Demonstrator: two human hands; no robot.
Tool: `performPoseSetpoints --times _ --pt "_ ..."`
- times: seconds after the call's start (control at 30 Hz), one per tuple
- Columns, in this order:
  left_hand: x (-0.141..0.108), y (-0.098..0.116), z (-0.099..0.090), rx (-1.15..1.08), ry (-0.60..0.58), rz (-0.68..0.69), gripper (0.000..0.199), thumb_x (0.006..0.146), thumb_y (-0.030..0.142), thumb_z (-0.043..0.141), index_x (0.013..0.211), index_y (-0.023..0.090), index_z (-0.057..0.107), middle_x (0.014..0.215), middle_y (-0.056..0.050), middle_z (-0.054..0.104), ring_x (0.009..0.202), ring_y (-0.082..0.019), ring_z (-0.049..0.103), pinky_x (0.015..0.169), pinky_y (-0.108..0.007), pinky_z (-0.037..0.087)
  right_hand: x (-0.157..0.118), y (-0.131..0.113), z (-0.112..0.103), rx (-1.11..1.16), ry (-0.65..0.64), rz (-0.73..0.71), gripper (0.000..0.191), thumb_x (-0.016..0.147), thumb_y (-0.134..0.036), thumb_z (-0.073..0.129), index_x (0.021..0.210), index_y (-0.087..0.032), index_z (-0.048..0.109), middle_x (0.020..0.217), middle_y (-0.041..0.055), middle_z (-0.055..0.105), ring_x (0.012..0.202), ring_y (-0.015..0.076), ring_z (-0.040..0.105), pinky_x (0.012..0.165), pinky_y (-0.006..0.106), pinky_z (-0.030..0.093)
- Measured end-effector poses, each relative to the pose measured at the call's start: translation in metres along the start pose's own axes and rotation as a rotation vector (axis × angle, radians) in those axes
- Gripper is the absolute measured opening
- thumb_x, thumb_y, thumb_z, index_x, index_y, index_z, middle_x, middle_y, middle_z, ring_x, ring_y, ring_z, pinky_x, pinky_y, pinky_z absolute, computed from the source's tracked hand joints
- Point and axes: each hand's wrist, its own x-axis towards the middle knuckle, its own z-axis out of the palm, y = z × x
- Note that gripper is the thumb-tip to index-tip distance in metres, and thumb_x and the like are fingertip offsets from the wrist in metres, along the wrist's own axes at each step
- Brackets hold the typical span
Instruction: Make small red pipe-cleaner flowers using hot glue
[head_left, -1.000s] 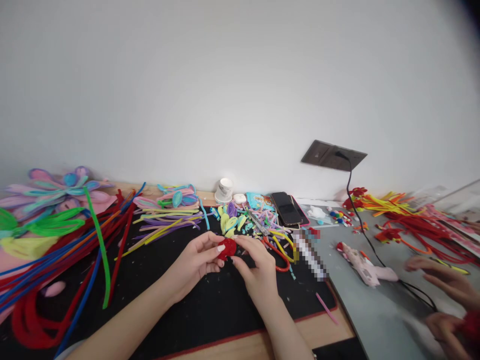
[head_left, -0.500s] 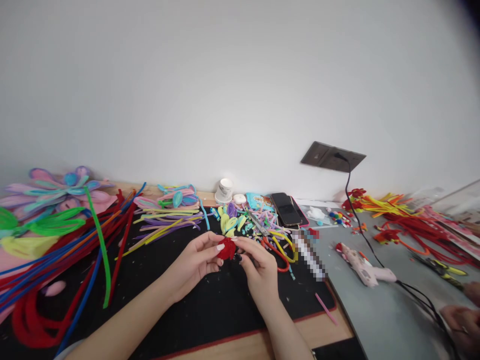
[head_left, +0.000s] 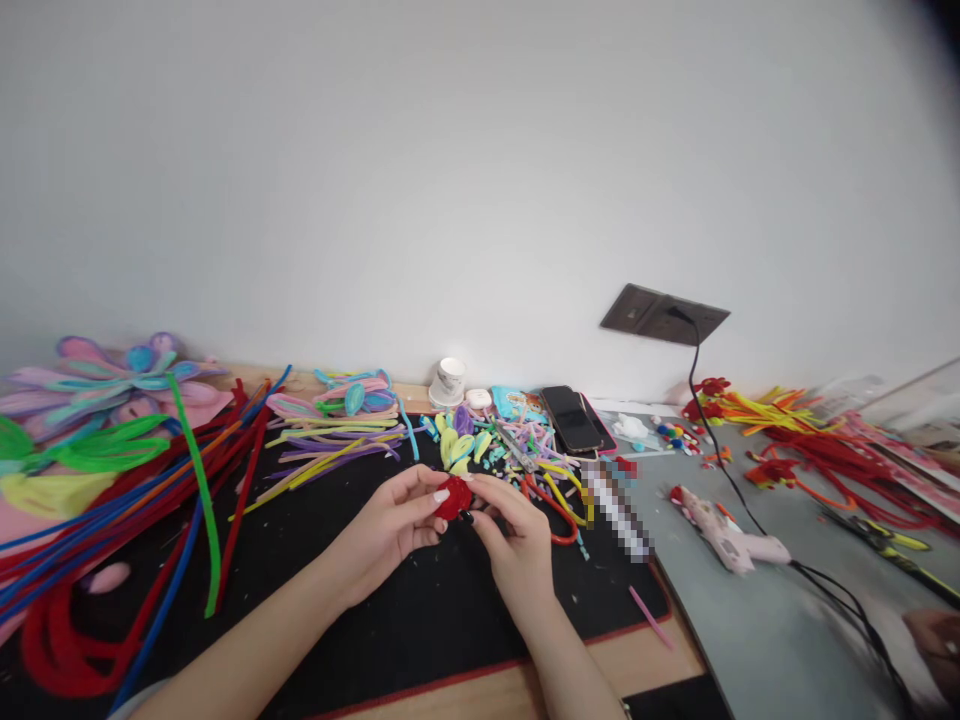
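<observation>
Red fuzzy piece [head_left: 453, 498], black mat [head_left: 390, 630], pink glue gun [head_left: 731, 540]

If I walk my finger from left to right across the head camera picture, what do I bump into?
Big pastel flower → left hand → red fuzzy piece → right hand → black phone → pink glue gun → yellow-and-black tool.

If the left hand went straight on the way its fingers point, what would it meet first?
Past the red fuzzy piece it holds, the left hand would likely meet the right hand first; exact depth is unclear.
</observation>
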Motion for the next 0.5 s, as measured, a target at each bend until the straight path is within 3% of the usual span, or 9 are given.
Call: performPoseSetpoints --times 0.27,0.5 --pt "-0.001 -0.0003 0.0003 -0.022 -0.005 -0.012 0.016 0.072 0.021 0.074 0.083 0.018 0.064 0.076 0.001 0.063 0.056 -0.004 0.057 0.056 -0.015 0.046 -0.0031 0.0012 -0.0014 0.056 0.015 0.013 0.033 0.079 -0.009 0.056 0.102 -0.027 0.071 0.106 0.0052 0.069 0.076 0.0163 0.064 0.062 0.026 0.053" --pt "-0.0011 0.0019 0.0009 -0.052 -0.017 -0.02 0.015 0.073 0.02 0.073 0.084 0.018 0.064 0.074 0.002 0.062 0.056 -0.004 0.056 0.056 -0.014 0.046 -0.0039 0.0032 -0.0009 0.078 -0.017 0.048 0.036 0.079 -0.007 0.056 0.105 -0.028 0.07 0.109 0.0041 0.068 0.08 0.0166 0.064 0.062 0.025 0.053"
